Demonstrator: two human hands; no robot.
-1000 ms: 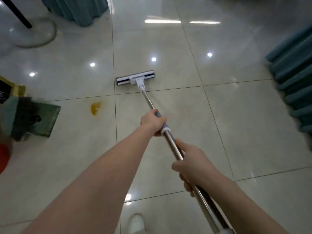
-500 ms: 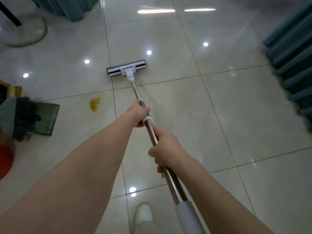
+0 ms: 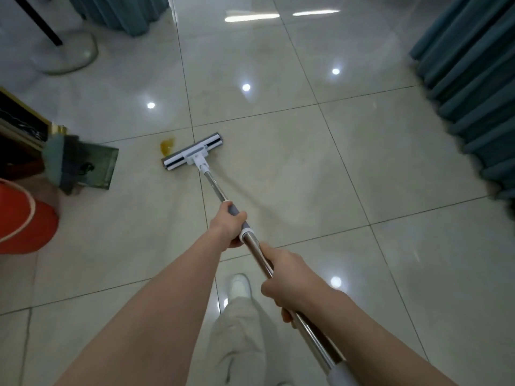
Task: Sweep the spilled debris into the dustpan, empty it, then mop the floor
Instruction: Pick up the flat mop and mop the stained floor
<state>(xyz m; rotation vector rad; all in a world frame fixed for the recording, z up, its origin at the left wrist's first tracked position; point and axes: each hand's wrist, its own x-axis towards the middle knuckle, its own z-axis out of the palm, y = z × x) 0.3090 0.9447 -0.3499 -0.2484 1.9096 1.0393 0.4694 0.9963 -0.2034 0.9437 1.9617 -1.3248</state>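
Note:
I hold a flat mop with both hands. Its white and grey head (image 3: 192, 156) lies on the glossy tiled floor (image 3: 306, 176), its left end touching a yellow-brown stain (image 3: 168, 145). My left hand (image 3: 228, 225) grips the grey sleeve on the steel handle (image 3: 216, 188). My right hand (image 3: 287, 282) grips the steel handle lower down, closer to me. A green dustpan with a dark brush (image 3: 80, 162) sits on the floor to the left of the mop head.
A red bucket (image 3: 22, 218) stands at the left edge beside dark furniture with gold trim (image 3: 22, 129). Teal curtains hang at the right (image 3: 473, 87) and top left (image 3: 122, 12). A round stand base (image 3: 69, 51) is far left. My white shoe (image 3: 240, 285) is below.
The mop head has been pulled back toward me and to the left, from the far tile to the edge of the yellow stain. Both hands stayed on the handle.

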